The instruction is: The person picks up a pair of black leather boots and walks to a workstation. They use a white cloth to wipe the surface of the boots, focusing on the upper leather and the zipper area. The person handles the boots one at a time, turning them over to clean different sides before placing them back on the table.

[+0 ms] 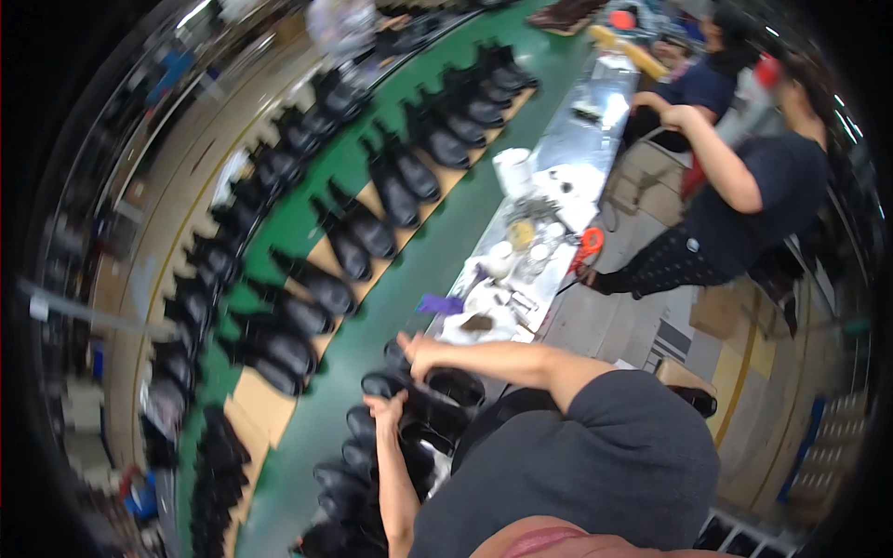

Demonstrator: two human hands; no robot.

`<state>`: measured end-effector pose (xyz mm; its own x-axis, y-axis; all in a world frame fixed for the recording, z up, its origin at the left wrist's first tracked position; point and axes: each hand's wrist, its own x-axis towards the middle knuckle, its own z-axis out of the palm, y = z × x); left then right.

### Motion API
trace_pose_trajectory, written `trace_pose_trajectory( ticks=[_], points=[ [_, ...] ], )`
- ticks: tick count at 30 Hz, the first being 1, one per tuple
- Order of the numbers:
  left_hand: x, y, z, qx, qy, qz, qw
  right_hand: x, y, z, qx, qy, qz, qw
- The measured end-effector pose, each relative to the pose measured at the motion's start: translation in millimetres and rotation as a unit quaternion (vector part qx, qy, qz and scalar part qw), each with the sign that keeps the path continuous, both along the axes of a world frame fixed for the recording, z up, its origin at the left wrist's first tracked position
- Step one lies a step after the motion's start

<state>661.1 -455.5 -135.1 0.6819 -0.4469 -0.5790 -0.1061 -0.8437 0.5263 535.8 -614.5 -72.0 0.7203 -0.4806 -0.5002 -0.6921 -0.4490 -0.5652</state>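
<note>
Dark cloth of a shirt was seen closest, with bare arms stretched from it toward the green surface. The left hand was held among black shoes, thumb and fingers parted, right at one shoe; whether that shoe was gripped could not be told. Just ahead and to the right of it, the right hand was held with one finger extended and the others bent; whether anything was grasped by it was likewise hidden. More shoes were crowded behind the left hand, toward the body, and a dark shoe was seen just right of both hands.

Ahead and to the left of the hands, paired shoes were lined up along cardboard, their toes turned toward the hands. Farther left, a far row was ranged along the opposite edge. Ahead of the right hand, a purple cloth was laid beside cluttered white pots, with a white cup placed beyond. Well right of the right hand, a person in dark clothes was seen.
</note>
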Motion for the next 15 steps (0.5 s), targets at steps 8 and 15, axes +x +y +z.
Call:
trace_pose_trajectory(
  ticks=[8,15],
  points=[
    [5,14,184,-0.248,0.154,0.013,0.956,-32,-48,119,0.31,-0.211,0.003,0.927],
    [-29,29,226,-0.26,0.269,0.034,0.927,-60,-41,122,0.419,-0.123,-0.002,0.9]
  ],
)
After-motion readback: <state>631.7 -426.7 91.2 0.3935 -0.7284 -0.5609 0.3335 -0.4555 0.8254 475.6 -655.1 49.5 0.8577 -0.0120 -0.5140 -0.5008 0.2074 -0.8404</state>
